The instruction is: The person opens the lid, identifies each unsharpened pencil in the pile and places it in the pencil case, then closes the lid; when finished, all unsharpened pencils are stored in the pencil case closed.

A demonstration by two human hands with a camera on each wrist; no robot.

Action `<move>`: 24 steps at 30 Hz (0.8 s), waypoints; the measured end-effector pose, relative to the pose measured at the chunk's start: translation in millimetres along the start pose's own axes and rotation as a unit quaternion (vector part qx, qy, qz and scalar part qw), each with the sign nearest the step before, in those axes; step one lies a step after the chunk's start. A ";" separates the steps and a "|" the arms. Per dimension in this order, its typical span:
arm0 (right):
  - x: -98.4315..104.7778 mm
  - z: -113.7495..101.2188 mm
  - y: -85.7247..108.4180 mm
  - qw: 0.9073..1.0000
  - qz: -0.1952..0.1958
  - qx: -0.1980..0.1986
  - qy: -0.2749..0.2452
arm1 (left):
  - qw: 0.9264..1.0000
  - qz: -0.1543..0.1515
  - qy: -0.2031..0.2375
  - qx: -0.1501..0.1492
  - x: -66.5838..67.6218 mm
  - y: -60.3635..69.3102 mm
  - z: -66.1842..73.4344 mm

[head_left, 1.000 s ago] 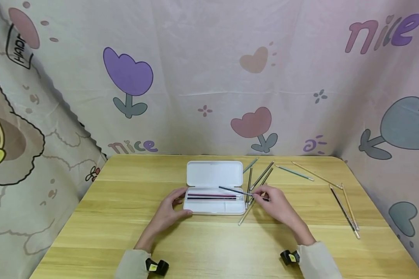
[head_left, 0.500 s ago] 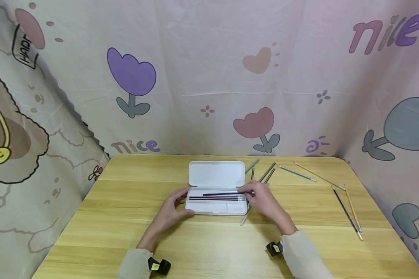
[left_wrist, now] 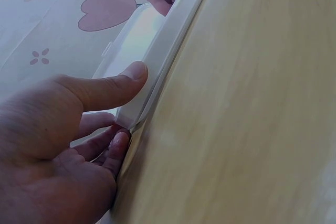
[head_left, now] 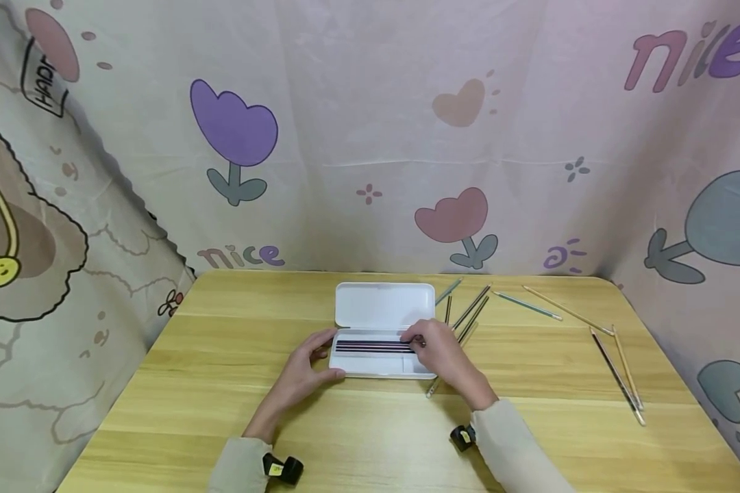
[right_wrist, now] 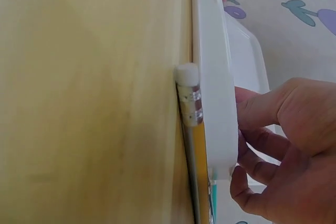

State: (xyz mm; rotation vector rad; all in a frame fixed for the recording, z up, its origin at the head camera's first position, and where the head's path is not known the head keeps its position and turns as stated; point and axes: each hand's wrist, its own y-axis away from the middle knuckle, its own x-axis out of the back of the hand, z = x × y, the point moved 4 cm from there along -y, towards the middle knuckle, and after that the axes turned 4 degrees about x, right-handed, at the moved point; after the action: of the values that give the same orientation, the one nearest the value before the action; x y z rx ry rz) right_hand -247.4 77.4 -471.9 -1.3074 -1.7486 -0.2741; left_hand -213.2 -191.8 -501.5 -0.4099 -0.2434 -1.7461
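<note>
Head — right hand over pencil case

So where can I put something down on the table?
The table is bare left of the left hand, and in front of the white case, between the wrist cameras. There's more room between the right hand and the two pencils by the right edge. It's crowded right of the case, where loose pencils lie close.

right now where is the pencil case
In the head view, the open pencil case sits midway across the table, with the left hand gripping the case's left end and loose pencils to the right.
</note>
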 end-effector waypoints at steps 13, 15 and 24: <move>-2.9 -1.0 -0.9 1.000 -0.004 -0.016 0.010 | 1.000 -0.003 -0.012 0.005 -0.9 -1.8 -4.0; -2.7 -1.1 -0.2 1.000 -0.006 -0.018 0.003 | 1.000 -0.004 -0.013 0.007 -0.9 -1.6 -4.2; 14.7 -2.1 12.8 0.997 0.024 -0.036 -0.065 | 1.000 -0.003 -0.006 0.011 -0.4 -1.4 -2.7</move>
State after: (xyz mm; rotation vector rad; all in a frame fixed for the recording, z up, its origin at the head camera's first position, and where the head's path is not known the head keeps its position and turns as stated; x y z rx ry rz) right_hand -235.9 91.0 -463.6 -1.4451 -1.8272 -0.2313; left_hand -214.8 -192.2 -504.0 -0.4044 -0.2715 -1.7467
